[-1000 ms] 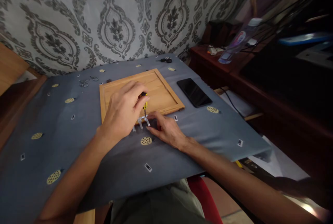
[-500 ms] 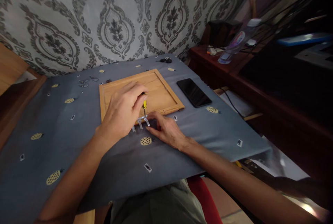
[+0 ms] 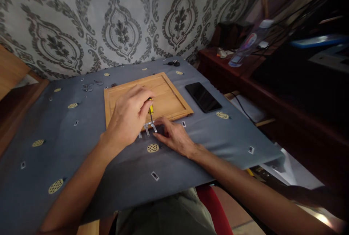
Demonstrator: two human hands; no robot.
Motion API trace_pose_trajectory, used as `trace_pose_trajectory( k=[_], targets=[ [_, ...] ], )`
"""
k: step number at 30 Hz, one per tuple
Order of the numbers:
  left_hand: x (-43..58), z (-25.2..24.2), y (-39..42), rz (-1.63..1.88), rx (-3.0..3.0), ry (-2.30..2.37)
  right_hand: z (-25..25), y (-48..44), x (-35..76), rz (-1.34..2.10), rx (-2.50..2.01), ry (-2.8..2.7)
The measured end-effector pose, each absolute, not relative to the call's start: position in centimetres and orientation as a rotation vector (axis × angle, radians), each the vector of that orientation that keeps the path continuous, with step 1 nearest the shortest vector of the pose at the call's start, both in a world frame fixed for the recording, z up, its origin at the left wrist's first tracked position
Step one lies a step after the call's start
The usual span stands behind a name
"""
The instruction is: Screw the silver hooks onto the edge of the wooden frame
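My left hand is closed around the yellow and black handle of a screwdriver. The shaft points down, its tip on a silver metal hook rail at the near edge of a framed wooden board. Several hooks of the rail hang over that edge. From the right, my right hand pinches the rail's right end, with forefinger and thumb either side of the last hook. My left hand covers the board's left front part and some of the rail. Any screw under the tip is too small to make out.
A black phone lies right of the board on the grey pineapple-print tablecloth. Small metal pieces lie at the back left, and a dark key-like item lies behind the board. A plastic bottle stands on the side desk.
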State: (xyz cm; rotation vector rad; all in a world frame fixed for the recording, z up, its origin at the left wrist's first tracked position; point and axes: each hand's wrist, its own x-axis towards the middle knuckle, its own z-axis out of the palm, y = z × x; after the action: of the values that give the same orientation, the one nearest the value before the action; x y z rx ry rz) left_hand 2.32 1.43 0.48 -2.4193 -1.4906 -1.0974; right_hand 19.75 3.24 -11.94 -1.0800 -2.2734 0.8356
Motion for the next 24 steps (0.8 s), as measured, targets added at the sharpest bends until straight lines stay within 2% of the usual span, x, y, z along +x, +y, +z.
trace_pose_trajectory(
  k=[24],
  targets=[
    [2.4, 0.21, 1.54, -1.105, -2.435, -1.475, -12.0, 3.27, 19.8, 0.836, -1.088, -2.272]
  ],
)
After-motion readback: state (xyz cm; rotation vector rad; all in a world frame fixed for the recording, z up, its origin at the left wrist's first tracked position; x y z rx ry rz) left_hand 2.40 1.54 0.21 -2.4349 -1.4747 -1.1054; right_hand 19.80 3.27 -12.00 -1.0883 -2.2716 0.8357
